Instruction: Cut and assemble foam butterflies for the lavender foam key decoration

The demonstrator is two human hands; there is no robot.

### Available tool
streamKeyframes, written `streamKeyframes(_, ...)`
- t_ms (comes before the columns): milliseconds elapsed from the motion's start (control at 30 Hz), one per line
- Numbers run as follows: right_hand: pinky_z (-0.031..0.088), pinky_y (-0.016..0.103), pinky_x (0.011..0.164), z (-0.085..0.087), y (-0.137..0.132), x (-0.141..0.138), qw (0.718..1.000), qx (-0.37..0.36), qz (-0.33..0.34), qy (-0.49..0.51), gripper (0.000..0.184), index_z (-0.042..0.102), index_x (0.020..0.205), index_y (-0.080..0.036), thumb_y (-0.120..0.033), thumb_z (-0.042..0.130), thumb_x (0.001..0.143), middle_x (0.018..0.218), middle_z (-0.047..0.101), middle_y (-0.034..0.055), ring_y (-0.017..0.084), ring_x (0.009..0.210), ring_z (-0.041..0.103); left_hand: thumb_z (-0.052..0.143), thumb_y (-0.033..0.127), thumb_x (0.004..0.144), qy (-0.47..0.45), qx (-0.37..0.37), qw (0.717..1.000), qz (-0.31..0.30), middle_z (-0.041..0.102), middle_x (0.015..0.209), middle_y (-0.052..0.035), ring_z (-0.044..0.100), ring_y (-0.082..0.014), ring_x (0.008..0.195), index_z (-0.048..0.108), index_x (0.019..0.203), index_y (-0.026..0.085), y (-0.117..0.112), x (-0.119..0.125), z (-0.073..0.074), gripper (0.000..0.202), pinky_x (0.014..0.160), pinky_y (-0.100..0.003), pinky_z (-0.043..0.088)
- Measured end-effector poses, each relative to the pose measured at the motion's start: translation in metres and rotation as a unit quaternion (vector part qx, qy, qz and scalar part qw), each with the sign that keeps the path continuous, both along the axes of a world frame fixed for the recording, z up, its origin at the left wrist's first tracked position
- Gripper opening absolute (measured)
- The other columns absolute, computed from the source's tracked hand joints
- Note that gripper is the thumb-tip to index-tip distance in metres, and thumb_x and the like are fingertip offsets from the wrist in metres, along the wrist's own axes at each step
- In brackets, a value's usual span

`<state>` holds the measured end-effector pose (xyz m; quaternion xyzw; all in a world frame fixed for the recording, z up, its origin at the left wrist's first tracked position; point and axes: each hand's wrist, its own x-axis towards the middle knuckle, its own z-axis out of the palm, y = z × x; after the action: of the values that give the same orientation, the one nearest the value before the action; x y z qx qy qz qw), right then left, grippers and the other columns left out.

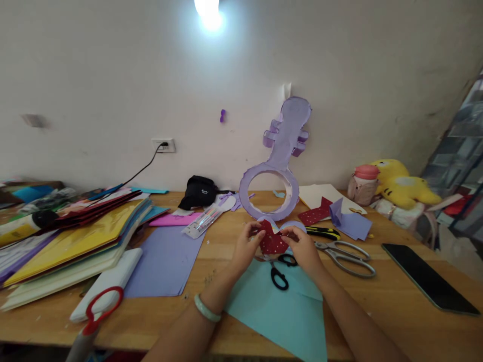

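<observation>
Head-worn view, forward and down, hands (247,245) close, facing wall (181,90)

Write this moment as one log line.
left hand: holds red piece | right hand: holds red piece | near: black scissors, blue sheet

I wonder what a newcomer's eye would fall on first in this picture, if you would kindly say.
Probably the tall lilac ring-and-neck shape, at the back of the table near the wall. Next comes the dark red speckled paper, held between the left hand and right hand. The yellow plush toy stands out at back right.
</observation>
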<state>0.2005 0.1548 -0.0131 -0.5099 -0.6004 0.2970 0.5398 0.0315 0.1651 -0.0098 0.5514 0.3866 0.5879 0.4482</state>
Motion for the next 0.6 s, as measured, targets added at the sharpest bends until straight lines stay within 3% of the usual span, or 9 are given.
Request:
streamKeyframes(133,0.05,0.036,0.071,0.003,0.0,0.003,1.0,0.008,-0.024,-0.009,0.009,0.068,0.073,-0.023,-0.028,0.062,0.068,0.074,0.069,0.0027,0.022,0.071,0.063,0.062,0.037,0.081,0.053,0.076,0.996,-0.005,0.066,0.115,-0.0112,0.057,-0.0257,0.116,0.062,0.072,0.02,-0.003,-0.004,0.001,0.02,0.099,-0.038,0.041)
streamKeyframes(267,0.048,0.035,0.065,0.003,0.001,0.007,0.999,0.007,-0.048,-0.02,0.008,0.07,0.069,-0.025,-0.031,0.066,0.065,0.068,0.067,0.0014,0.021,0.063,0.057,0.066,0.036,0.078,0.042,0.062,0.996,-0.052,0.067,0.114,-0.0106,0.06,-0.0238,0.106,0.055,0.073,0.02,-0.008,-0.003,0.004,0.019,0.095,-0.038,0.045)
streamKeyframes(400,0.044,0.032,0.054,0.002,0.001,0.007,0.999,-0.004,-0.038,-0.017,0.012,0.07,0.07,-0.025,-0.035,0.066,0.066,0.063,0.065,0.0003,0.018,0.052,0.05,0.075,0.033,0.069,0.039,0.046,0.997,-0.053,0.068,0.111,-0.0078,0.061,-0.0221,0.099,0.051,0.075,0.022,-0.01,-0.001,0.006,0.027,0.091,-0.036,0.046)
streamKeyframes(500,0.046,0.033,0.056,0.001,0.001,0.005,1.0,-0.008,-0.025,-0.006,0.015,0.07,0.07,-0.025,-0.039,0.065,0.066,0.062,0.064,0.0001,0.019,0.054,0.052,0.07,0.04,0.076,0.055,0.064,0.995,-0.05,0.066,0.114,-0.0095,0.059,-0.0245,0.106,0.054,0.069,0.021,-0.011,-0.002,0.009,0.025,0.094,-0.037,0.045)
streamKeyframes(600,0.049,0.034,0.06,0.0,0.002,0.004,1.0,-0.013,-0.013,0.004,0.018,0.069,0.07,-0.026,-0.043,0.065,0.067,0.062,0.064,0.0002,0.021,0.061,0.058,0.059,0.049,0.085,0.07,0.075,0.993,-0.063,0.066,0.111,-0.0102,0.058,-0.0253,0.11,0.057,0.062,0.02,-0.01,-0.003,0.008,0.037,0.098,-0.038,0.043)
